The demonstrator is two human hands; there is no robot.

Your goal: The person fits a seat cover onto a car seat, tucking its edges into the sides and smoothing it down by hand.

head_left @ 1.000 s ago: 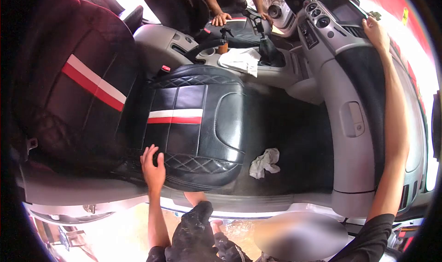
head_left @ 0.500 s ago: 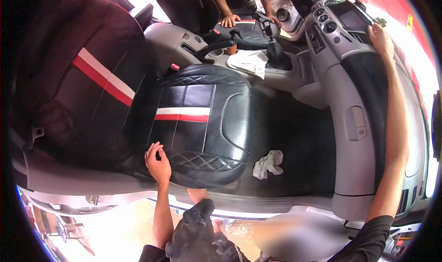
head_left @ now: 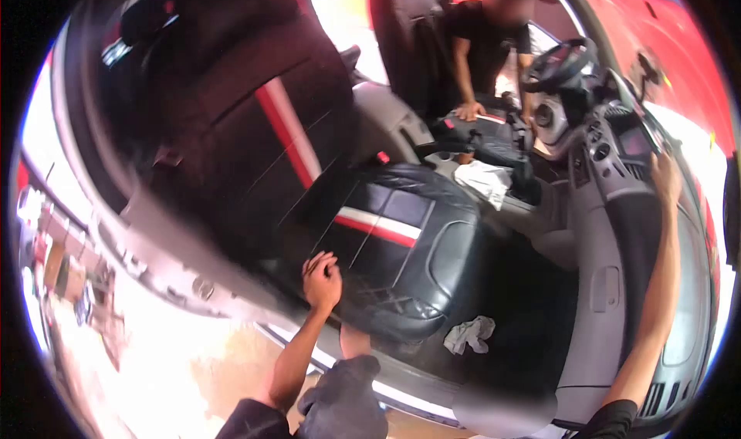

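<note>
My left hand [head_left: 322,282] hovers by the near side of the passenger seat cushion [head_left: 386,242], black with a white and red stripe. Its fingers are loosely bent, with a gap at the thumb, and I see nothing in them. Across the cabin, my right arm reaches along the grey dashboard [head_left: 590,238]. My right hand [head_left: 666,178] is up on the dashboard's top near the windshield, fingers curled in; whatever they hold, if anything, is hidden. A crumpled white cloth [head_left: 469,336] lies on the dark floor mat [head_left: 525,300] in front of the seat.
Another white cloth [head_left: 485,183] is draped on the centre console by the gear lever [head_left: 527,178]. On the far side a co-worker [head_left: 490,49] leans in, one hand on the driver's seat near the steering wheel [head_left: 559,65]. The door sill [head_left: 417,389] runs below me.
My view has turned and shifted, so the seat appears tilted and the co-worker's upper body shows. My left hand's fingers are more bent. My right hand stays up on the dashboard.
</note>
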